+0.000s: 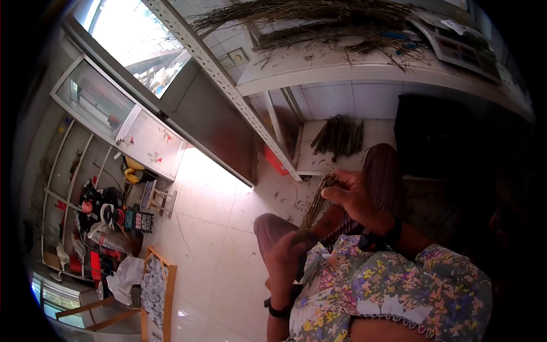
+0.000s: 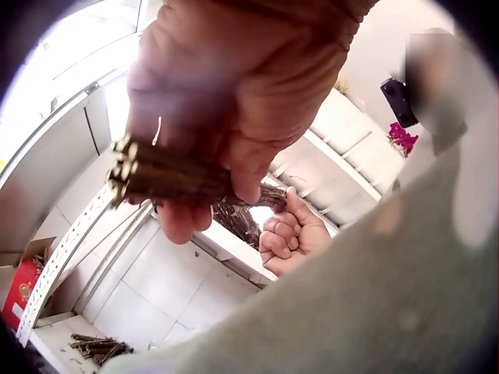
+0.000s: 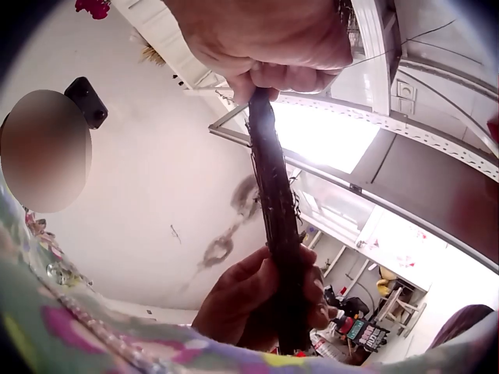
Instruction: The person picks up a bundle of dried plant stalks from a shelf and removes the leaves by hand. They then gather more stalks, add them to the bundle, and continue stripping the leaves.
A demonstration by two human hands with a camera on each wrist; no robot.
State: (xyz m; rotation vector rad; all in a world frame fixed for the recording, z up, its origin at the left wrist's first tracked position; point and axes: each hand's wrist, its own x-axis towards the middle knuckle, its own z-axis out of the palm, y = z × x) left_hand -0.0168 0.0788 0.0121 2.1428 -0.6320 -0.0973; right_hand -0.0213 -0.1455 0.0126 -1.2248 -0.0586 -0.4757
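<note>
A tight bundle of dried brown stems [image 1: 314, 208] slants between both hands above the person's lap. My left hand [image 1: 286, 256] grips its lower end, and the cut stem ends [image 2: 125, 171] stick out past that hand in the left wrist view. At the opposite end, my right hand [image 1: 354, 196] pinches the bundle between thumb and fingers. The right wrist view has the right hand [image 3: 265, 43] at the top of the bundle [image 3: 274, 179] and the left hand [image 3: 245, 296] wrapped around it lower down. A thin dark strand [image 3: 398, 48] runs out beside the right hand.
More tied bundles [image 1: 337, 137] lie on the low shelf ahead. Long loose dried stems [image 1: 319, 37] cover the upper shelf [image 1: 319, 74]. A black bin-like object [image 1: 424, 137] stands right. A wooden-framed seat [image 1: 159, 296] and cluttered rack [image 1: 108, 222] are at left.
</note>
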